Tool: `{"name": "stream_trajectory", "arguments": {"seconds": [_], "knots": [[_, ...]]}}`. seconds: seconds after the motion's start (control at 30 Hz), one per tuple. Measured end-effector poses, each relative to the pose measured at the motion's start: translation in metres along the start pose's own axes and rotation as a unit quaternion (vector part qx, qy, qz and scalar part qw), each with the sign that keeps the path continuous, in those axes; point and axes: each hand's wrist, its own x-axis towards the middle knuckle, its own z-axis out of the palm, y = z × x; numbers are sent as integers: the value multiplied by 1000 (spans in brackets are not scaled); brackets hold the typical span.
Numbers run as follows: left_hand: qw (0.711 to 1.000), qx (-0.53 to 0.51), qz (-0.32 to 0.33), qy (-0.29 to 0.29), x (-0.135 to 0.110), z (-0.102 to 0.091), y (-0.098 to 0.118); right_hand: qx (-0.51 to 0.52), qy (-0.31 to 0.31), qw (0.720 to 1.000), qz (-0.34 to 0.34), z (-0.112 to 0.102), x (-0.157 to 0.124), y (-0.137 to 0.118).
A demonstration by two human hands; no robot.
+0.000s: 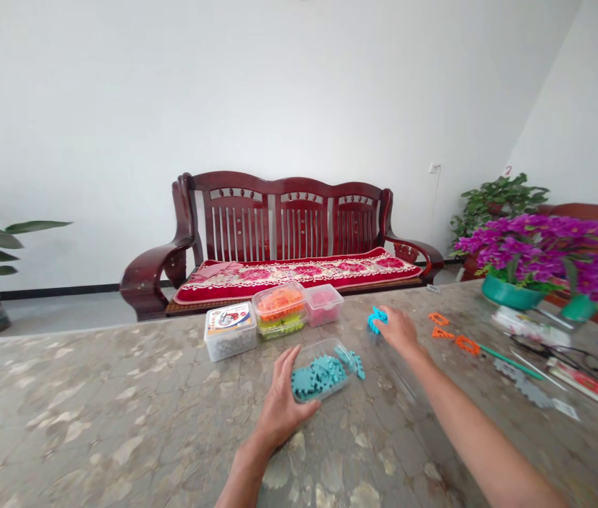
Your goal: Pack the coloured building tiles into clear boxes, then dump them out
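Note:
My left hand [284, 398] grips the near left side of a clear plastic box [342, 386], its thumb along the front edge. Teal toothed building pieces [320, 374] fill the box, and a few teal pieces [356, 363] lie over its right rim. Farther back and to the right, my right hand [398, 329] has its fingers closed on a bright blue building piece [377, 319]; the fingers cover part of it. A clear lid [402, 374] lies on the table beside my right forearm, partly hidden by it.
Behind the box stand a labelled box [231, 340], stacked boxes of orange and green pieces [280, 310] and a pink box [324, 305]. At right are orange pieces [467, 344], a green stick [510, 361], grey pieces [524, 384], glasses [595, 363] and a flower pot [510, 293].

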Motion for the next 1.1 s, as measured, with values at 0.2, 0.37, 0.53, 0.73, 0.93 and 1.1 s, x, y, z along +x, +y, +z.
{"name": "stream_trajectory", "arguments": {"seconds": [0.2,0.37,0.53,0.73,0.93,1.1], "knots": [[1000,7,-8,0,0,0,0,-29,-17,999,1,15,5,14],[1000,8,-11,1,-1,0,-1,-29,-5,1000,-2,17,1,13],[1000,15,-7,7,-1,0,-1,43,-7,995,-91,14,-15,3],[1000,11,-3,6,-2,1,-2,44,6,998,-34,13,-5,7],[1000,6,-10,3,-1,0,0,-14,-19,997,69,20,17,19],[1000,4,-12,1,-1,-1,2,-11,-38,997,66,23,20,17]]}}
